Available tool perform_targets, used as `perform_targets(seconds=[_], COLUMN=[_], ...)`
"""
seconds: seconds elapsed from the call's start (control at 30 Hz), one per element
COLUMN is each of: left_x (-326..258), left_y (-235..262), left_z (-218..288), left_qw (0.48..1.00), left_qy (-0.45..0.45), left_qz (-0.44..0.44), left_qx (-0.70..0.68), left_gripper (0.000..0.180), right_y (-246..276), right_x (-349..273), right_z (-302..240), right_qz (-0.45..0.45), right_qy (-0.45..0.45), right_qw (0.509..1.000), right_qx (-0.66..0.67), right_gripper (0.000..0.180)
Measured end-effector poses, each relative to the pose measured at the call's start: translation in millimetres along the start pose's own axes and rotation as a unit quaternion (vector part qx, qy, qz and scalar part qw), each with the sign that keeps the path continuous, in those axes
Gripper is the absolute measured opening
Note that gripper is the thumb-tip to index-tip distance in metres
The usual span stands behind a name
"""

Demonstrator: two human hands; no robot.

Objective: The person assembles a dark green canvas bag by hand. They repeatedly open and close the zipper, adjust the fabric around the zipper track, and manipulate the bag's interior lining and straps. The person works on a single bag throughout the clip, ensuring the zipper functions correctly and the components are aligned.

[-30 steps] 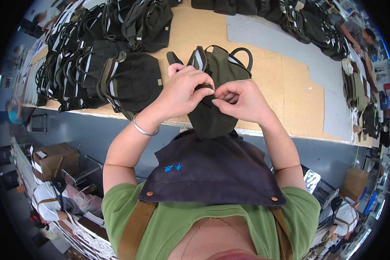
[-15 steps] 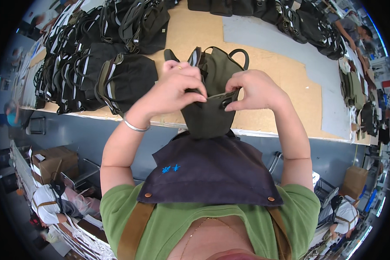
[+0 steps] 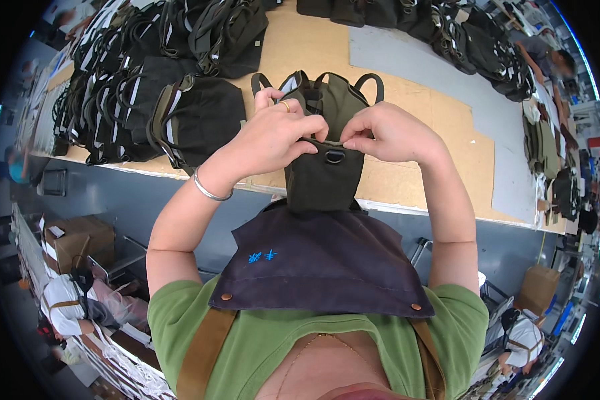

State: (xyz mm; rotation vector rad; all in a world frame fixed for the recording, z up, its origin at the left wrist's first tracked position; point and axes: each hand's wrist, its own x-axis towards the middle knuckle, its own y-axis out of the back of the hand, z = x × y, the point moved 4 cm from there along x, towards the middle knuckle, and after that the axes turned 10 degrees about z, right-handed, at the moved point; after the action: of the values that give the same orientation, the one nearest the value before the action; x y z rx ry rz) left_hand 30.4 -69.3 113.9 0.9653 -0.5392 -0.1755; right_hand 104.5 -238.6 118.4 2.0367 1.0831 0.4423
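Note:
A dark olive fabric bag stands at the near edge of the table, its handle loops sticking up and its mouth facing up. My left hand pinches the left part of the bag's upper edge between thumb and forefinger. On the right part of the same edge, my right hand is closed with thumb and fingertips together. Between the two hands, a dark ring fitting shows on the bag's near panel. The fingers partly cover the bag's rim.
Rows of dark bags crowd the table's left side, one bag close beside my left forearm. More bags lie along the far right. The tan tabletop has a grey sheet on it. Other people sit behind on both sides.
My right hand has moved left along the bag's edge, closer to my left hand. The bag has turned slightly, so its ring fitting now faces me between the hands.

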Motion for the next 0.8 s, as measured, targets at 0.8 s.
perform_targets(seconds=[0.8], left_x=[-5.4], left_y=[11.2], left_z=[-14.7], left_qw=[0.998], left_qy=[0.015], left_qz=[0.053], left_qx=[0.008], left_gripper=[0.005], right_y=[2.5], right_x=[7.8], right_z=[-18.9], right_qz=[0.019], right_qy=[0.068], right_qw=[0.995], right_qx=[-0.074], right_gripper=[0.017])
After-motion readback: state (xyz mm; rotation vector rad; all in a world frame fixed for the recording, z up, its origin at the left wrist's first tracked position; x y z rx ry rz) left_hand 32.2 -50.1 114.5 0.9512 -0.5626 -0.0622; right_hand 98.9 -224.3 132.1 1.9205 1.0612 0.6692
